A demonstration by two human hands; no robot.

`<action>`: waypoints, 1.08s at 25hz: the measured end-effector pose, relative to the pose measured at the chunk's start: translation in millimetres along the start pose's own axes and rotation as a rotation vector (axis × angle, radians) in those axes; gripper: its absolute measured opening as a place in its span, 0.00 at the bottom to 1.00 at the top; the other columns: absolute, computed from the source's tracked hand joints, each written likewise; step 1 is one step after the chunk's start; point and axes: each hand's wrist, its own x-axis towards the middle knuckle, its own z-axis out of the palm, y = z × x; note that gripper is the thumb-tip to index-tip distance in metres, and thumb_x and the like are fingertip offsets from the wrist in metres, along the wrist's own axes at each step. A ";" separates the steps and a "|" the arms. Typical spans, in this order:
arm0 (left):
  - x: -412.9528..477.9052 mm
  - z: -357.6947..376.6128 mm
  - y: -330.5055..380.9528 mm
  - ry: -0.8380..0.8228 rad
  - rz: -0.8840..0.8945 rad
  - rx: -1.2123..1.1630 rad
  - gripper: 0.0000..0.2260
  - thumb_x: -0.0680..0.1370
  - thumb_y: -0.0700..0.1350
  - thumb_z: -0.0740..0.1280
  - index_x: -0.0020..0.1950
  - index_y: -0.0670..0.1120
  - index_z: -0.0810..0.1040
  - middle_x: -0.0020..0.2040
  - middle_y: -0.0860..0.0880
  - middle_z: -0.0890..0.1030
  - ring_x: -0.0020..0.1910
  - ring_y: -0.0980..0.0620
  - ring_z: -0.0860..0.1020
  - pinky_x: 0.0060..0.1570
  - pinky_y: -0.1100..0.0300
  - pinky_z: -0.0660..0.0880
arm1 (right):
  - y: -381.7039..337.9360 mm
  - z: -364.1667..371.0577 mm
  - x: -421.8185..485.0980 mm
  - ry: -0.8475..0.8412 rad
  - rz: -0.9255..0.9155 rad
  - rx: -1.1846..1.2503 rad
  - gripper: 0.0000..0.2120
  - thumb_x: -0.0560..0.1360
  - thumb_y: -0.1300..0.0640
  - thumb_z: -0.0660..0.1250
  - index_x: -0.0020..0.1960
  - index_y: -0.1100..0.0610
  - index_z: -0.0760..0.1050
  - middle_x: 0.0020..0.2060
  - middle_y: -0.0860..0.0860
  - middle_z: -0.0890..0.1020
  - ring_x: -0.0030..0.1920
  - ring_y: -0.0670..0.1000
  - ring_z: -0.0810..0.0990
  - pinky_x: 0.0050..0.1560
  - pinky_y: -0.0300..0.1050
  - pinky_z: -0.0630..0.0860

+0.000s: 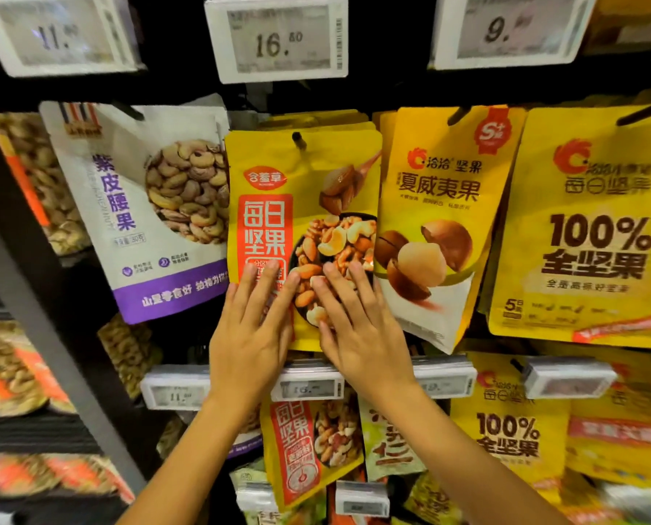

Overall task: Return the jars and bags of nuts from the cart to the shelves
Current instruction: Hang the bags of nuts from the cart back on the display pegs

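item: yellow plastic bag of mixed nuts (pixel 301 206), hung on black peg hook (pixel 299 140) at shelf centre, front of its row. left hand (pixel 252 335) and right hand (pixel 362 331) lie flat on its lower half at 6 o'clock, each grip open with fingers straight, likely pressing the bag back to hang flush. print: 含羞草, 每日坚果. white price tag (pixel 278 37) at 12 o'clock: 16.80. at 9 o'clock, white-and-purple cashew bag (pixel 127 206), 紫皮腰果. at 3 o'clock, yellow macadamia bag (pixel 441 206), 洽洽 坚果, 夏威夷果.

The mixed-nut bag (pixel 301 191) hangs on a peg (pixel 298 140), cashew bag (pixel 142 206) left of it, macadamia bag (pixel 437 206) right.
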 end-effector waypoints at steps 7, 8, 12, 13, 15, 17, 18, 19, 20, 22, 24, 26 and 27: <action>3.0 -40.6 18.1 -0.064 -0.067 -0.029 0.20 0.78 0.48 0.57 0.68 0.43 0.72 0.67 0.39 0.73 0.68 0.39 0.68 0.62 0.43 0.70 | -5.5 -46.2 -2.6 -0.056 0.082 0.242 0.21 0.78 0.55 0.56 0.70 0.57 0.69 0.71 0.53 0.68 0.74 0.55 0.61 0.72 0.54 0.61; 4.0 -48.6 26.5 -0.068 -0.115 -0.061 0.20 0.77 0.47 0.57 0.68 0.43 0.73 0.66 0.39 0.73 0.68 0.38 0.69 0.62 0.43 0.69 | 1.3 -56.5 -7.9 -0.035 0.082 0.326 0.20 0.78 0.56 0.57 0.68 0.57 0.71 0.71 0.52 0.68 0.74 0.53 0.60 0.72 0.53 0.61; 9.0 -71.4 83.4 0.054 -0.324 -0.348 0.17 0.77 0.47 0.58 0.61 0.40 0.76 0.62 0.41 0.74 0.63 0.46 0.69 0.63 0.58 0.65 | 45.0 -94.5 -40.8 0.212 0.438 0.514 0.16 0.77 0.57 0.58 0.61 0.60 0.75 0.67 0.51 0.70 0.69 0.48 0.64 0.69 0.38 0.63; 16.6 -71.8 104.6 0.046 -0.362 -0.520 0.16 0.78 0.47 0.58 0.61 0.41 0.76 0.62 0.44 0.74 0.63 0.50 0.70 0.63 0.61 0.65 | 57.3 -100.6 -45.0 0.252 0.579 0.573 0.16 0.78 0.56 0.57 0.62 0.60 0.74 0.66 0.51 0.69 0.67 0.46 0.64 0.67 0.30 0.61; 39.0 -65.0 145.7 -0.065 -0.422 -0.793 0.16 0.78 0.46 0.59 0.65 0.44 0.73 0.66 0.48 0.71 0.66 0.55 0.67 0.66 0.65 0.63 | 76.6 -102.6 -45.4 0.210 0.766 0.686 0.17 0.79 0.56 0.58 0.66 0.60 0.70 0.66 0.52 0.68 0.66 0.43 0.64 0.61 0.20 0.58; 62.9 -52.5 167.9 -0.118 -0.544 -0.805 0.20 0.80 0.44 0.60 0.71 0.44 0.65 0.73 0.48 0.63 0.72 0.56 0.58 0.69 0.68 0.54 | 85.7 -96.9 -38.3 0.100 0.875 0.782 0.19 0.80 0.55 0.59 0.70 0.56 0.65 0.64 0.47 0.69 0.65 0.46 0.68 0.58 0.23 0.63; 71.1 -45.9 168.9 -0.098 -0.598 -0.763 0.21 0.80 0.43 0.60 0.73 0.43 0.62 0.75 0.49 0.60 0.73 0.55 0.55 0.69 0.70 0.50 | 87.4 -94.0 -33.7 0.079 0.916 0.835 0.21 0.79 0.54 0.60 0.71 0.55 0.64 0.63 0.45 0.70 0.63 0.47 0.71 0.57 0.28 0.67; 76.6 -41.2 165.6 -0.065 -0.621 -0.726 0.23 0.80 0.43 0.60 0.74 0.44 0.60 0.76 0.50 0.58 0.73 0.56 0.54 0.66 0.75 0.48 | 89.5 -92.1 -29.0 0.075 0.946 0.886 0.21 0.79 0.53 0.60 0.71 0.54 0.64 0.62 0.46 0.73 0.60 0.46 0.73 0.56 0.31 0.70; 78.5 -37.9 159.3 -0.049 -0.629 -0.709 0.23 0.80 0.43 0.60 0.75 0.44 0.60 0.76 0.51 0.58 0.73 0.59 0.54 0.63 0.80 0.46 | 91.2 -90.3 -25.6 0.076 0.966 0.937 0.21 0.78 0.52 0.61 0.70 0.53 0.65 0.60 0.47 0.75 0.58 0.45 0.74 0.56 0.35 0.73; 79.4 -33.8 148.1 -0.077 -0.642 -0.730 0.22 0.80 0.42 0.61 0.74 0.46 0.62 0.76 0.53 0.60 0.71 0.64 0.55 0.59 0.85 0.46 | 89.9 -85.6 -21.0 0.047 0.982 1.042 0.22 0.77 0.48 0.62 0.69 0.51 0.67 0.60 0.48 0.76 0.61 0.46 0.74 0.61 0.43 0.74; 84.5 -32.9 144.1 -0.115 -0.671 -0.758 0.22 0.79 0.43 0.61 0.73 0.47 0.64 0.75 0.53 0.62 0.71 0.63 0.57 0.62 0.81 0.49 | 84.4 -82.0 -18.8 -0.025 0.935 1.046 0.25 0.76 0.45 0.60 0.71 0.50 0.64 0.68 0.48 0.70 0.68 0.47 0.68 0.65 0.42 0.68; 92.3 -33.4 144.1 -0.140 -0.731 -0.837 0.22 0.79 0.42 0.62 0.73 0.48 0.65 0.74 0.53 0.64 0.72 0.60 0.61 0.69 0.69 0.56 | 84.9 -79.6 -16.8 -0.056 0.887 0.986 0.24 0.78 0.49 0.59 0.73 0.51 0.62 0.71 0.49 0.67 0.71 0.47 0.64 0.67 0.40 0.64; 95.0 -35.8 144.2 -0.149 -0.770 -0.925 0.21 0.79 0.42 0.62 0.73 0.48 0.66 0.72 0.53 0.67 0.69 0.60 0.65 0.68 0.66 0.61 | 90.5 -79.4 -17.1 -0.065 0.878 0.977 0.22 0.79 0.51 0.59 0.73 0.52 0.63 0.70 0.49 0.68 0.70 0.48 0.65 0.68 0.42 0.65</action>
